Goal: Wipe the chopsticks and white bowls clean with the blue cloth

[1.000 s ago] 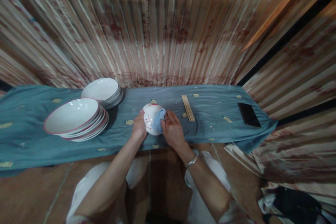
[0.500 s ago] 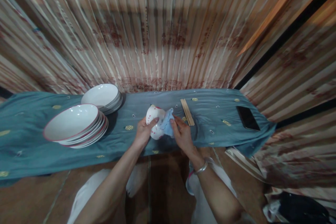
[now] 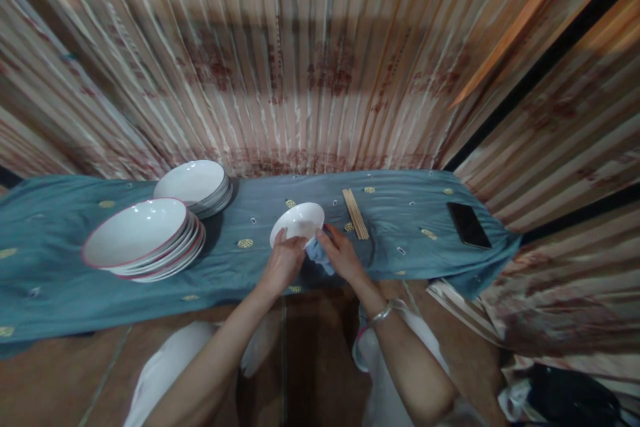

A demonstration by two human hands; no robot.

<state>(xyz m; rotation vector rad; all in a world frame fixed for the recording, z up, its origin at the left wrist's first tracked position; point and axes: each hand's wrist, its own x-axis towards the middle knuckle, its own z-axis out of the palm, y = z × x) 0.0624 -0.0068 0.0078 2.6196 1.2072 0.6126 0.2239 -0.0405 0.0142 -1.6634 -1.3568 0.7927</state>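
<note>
A white bowl [image 3: 299, 220] is held over the middle of the cloth-covered table, its inside facing up and toward me. My left hand [image 3: 283, 267] grips the bowl's near left rim, thumb over the edge. In my right hand [image 3: 341, 253] a light blue cloth [image 3: 319, 253] is bunched, pressed against the bowl's right side near the rim. Part of the cloth hangs below my fingers. The bowl's underside is hidden from me. Just right of the bowl lies a bundle of wooden chopsticks [image 3: 355, 215].
On the left stand a stack of red-rimmed white bowls [image 3: 135, 233] and, behind it, a stack of white dishes [image 3: 191, 181]. A black phone [image 3: 469, 225] lies toward the right end of the teal tablecloth [image 3: 240, 307]. Striped curtains [image 3: 320, 80] hang close behind the table.
The bowl has turned from showing its red-patterned outside to showing its white inside. My left hand has shifted to the near rim, and the cloth has moved slightly down.
</note>
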